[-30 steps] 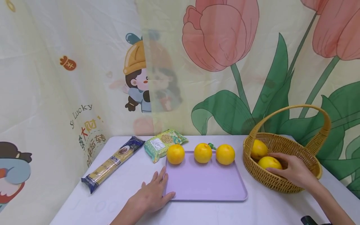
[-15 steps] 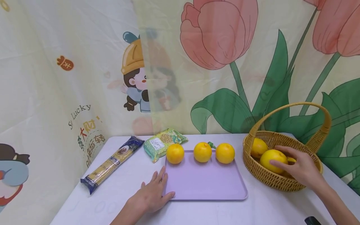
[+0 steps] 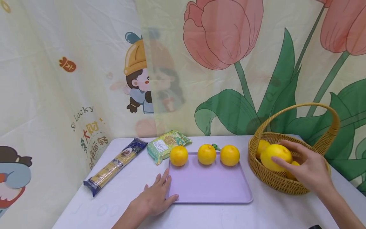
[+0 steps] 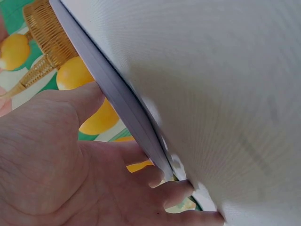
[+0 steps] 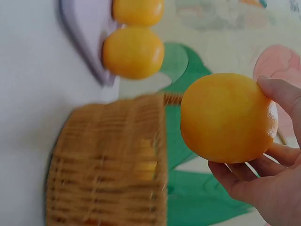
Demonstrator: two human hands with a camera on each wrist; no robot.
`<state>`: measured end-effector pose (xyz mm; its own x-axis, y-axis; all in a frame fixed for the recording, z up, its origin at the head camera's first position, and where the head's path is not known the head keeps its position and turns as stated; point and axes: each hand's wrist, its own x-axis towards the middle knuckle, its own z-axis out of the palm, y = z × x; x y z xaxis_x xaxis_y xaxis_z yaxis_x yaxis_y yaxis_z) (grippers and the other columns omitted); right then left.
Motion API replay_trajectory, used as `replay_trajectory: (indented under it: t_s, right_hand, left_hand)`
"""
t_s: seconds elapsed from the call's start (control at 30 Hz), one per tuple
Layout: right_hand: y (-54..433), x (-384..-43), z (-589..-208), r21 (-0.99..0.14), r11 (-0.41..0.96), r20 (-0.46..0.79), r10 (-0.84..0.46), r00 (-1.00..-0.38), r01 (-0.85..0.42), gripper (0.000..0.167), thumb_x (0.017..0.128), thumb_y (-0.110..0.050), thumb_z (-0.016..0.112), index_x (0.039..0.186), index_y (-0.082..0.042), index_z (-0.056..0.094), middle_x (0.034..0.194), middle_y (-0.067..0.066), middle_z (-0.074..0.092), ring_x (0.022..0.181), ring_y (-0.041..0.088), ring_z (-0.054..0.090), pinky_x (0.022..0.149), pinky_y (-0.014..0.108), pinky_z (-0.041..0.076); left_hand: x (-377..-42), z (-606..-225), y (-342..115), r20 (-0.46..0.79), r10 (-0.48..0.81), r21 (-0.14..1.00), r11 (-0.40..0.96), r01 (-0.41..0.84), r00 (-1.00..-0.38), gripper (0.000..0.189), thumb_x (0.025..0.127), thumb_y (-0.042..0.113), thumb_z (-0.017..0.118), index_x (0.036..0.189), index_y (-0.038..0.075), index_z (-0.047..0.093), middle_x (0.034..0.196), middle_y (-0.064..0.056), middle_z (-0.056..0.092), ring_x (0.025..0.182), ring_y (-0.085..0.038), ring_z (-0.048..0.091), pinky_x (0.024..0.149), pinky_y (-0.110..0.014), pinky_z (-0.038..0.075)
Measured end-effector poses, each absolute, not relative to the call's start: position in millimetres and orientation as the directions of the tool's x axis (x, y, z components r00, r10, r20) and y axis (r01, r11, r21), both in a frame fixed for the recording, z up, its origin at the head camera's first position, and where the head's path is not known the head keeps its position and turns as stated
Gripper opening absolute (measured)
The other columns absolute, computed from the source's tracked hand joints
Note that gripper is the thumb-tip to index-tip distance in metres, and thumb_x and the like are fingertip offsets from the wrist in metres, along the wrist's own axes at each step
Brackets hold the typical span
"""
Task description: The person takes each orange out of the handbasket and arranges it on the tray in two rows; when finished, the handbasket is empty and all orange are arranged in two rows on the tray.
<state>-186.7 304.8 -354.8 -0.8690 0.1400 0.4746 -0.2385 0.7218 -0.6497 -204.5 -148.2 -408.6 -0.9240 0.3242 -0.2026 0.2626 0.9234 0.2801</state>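
Over the wicker basket (image 3: 288, 186), my right hand (image 3: 311, 168) grips an orange (image 3: 274, 157) between thumb and fingers; the right wrist view shows this orange (image 5: 228, 117) above the basket's rim. Two more oranges are partly visible inside the basket, one behind the held fruit and one below it. My left hand (image 3: 155, 197) lies with fingers extended at the left edge of the lilac tray (image 3: 210, 187). Its thumb and fingers (image 4: 89, 101) touch the tray's rim in the left wrist view. Three oranges (image 3: 206, 154) sit in a row along the tray's far side.
A blue-ended pack of noodles or spaghetti (image 3: 115, 167) lies at the left of the white table (image 3: 120, 210). Behind the tray is a green patterned bag (image 3: 168, 144). The basket's tall handle (image 3: 314, 105) arches above it. A printed curtain (image 3: 171, 63) hangs behind the table.
My right hand has taken hold of an orange in the basket and raised it, uncovering another orange beneath. The left hand has stayed at the tray's edge.
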Motion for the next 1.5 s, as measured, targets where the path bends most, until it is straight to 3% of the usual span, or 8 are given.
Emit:
replay_trajectory:
  t_s: [0.13, 0.2, 0.4, 0.57, 0.87, 1.5]
  right_hand:
    - [286, -186, -350, -0.638, 0.684, 0.546, 0.077, -0.834, -0.355, 0.06, 0.089, -0.007, 0.09, 0.143, 0.002, 0.064, 0.134, 0.005, 0.065, 0.097, -0.015, 0.057, 0.078, 0.003, 0.052]
    - [276, -186, -348, -0.626, 0.666, 0.572, 0.039, -0.819, -0.406, 0.06, 0.087, -0.004, 0.091, 0.142, 0.001, 0.066, 0.133, 0.0, 0.067, 0.101, -0.013, 0.058, 0.081, 0.004, 0.052]
    - [243, -190, -345, -0.622, 0.613, 0.572, -0.068, -0.818, -0.486, 0.06, 0.086, -0.006, 0.092, 0.14, 0.001, 0.067, 0.132, 0.018, 0.071, 0.105, -0.008, 0.064, 0.086, 0.005, 0.053]
    - [218, -197, -348, -0.651, 0.559, 0.541, -0.134, -0.83, -0.514, 0.061, 0.085, -0.009, 0.093, 0.14, 0.002, 0.067, 0.132, 0.019, 0.073, 0.105, 0.006, 0.072, 0.087, 0.01, 0.056]
    - [170, -218, -363, -0.706, 0.461, 0.489, -0.231, -0.841, -0.537, 0.058, 0.085, -0.014, 0.094, 0.135, 0.002, 0.07, 0.133, 0.015, 0.074, 0.113, 0.029, 0.073, 0.091, 0.026, 0.063]
    - [96, -244, -403, -0.757, 0.392, 0.358, -0.422, -0.833, -0.523, 0.059, 0.088, -0.023, 0.092, 0.137, 0.002, 0.069, 0.134, 0.012, 0.074, 0.117, 0.029, 0.071, 0.098, 0.041, 0.063]
  left_hand:
    - [-205, -409, -149, -0.203, 0.324, 0.278, 0.924, 0.263, -0.924, 0.082, 0.104, 0.054, 0.066, 0.162, -0.001, 0.045, 0.178, -0.018, 0.022, 0.16, -0.047, 0.029, 0.114, -0.083, 0.031]
    - [-205, -409, -150, -0.201, 0.327, 0.281, 0.922, 0.265, -0.924, 0.082, 0.104, 0.054, 0.066, 0.162, -0.001, 0.044, 0.178, -0.018, 0.022, 0.16, -0.047, 0.029, 0.114, -0.083, 0.031]
    - [-204, -409, -149, -0.191, 0.326, 0.279, 0.922, 0.267, -0.926, 0.082, 0.104, 0.054, 0.066, 0.162, 0.0, 0.045, 0.178, -0.017, 0.022, 0.16, -0.047, 0.029, 0.113, -0.084, 0.031]
    - [-205, -408, -149, -0.185, 0.329, 0.269, 0.923, 0.274, -0.926, 0.082, 0.105, 0.055, 0.064, 0.162, 0.0, 0.044, 0.179, -0.017, 0.022, 0.161, -0.046, 0.028, 0.114, -0.083, 0.031]
    - [-206, -406, -150, -0.193, 0.333, 0.274, 0.922, 0.275, -0.923, 0.083, 0.105, 0.055, 0.064, 0.164, 0.001, 0.042, 0.179, -0.016, 0.02, 0.162, -0.045, 0.026, 0.116, -0.081, 0.03]
    - [-204, -407, -148, -0.198, 0.331, 0.27, 0.923, 0.274, -0.923, 0.086, 0.105, 0.056, 0.064, 0.166, 0.001, 0.038, 0.179, -0.017, 0.021, 0.161, -0.045, 0.028, 0.116, -0.081, 0.032]
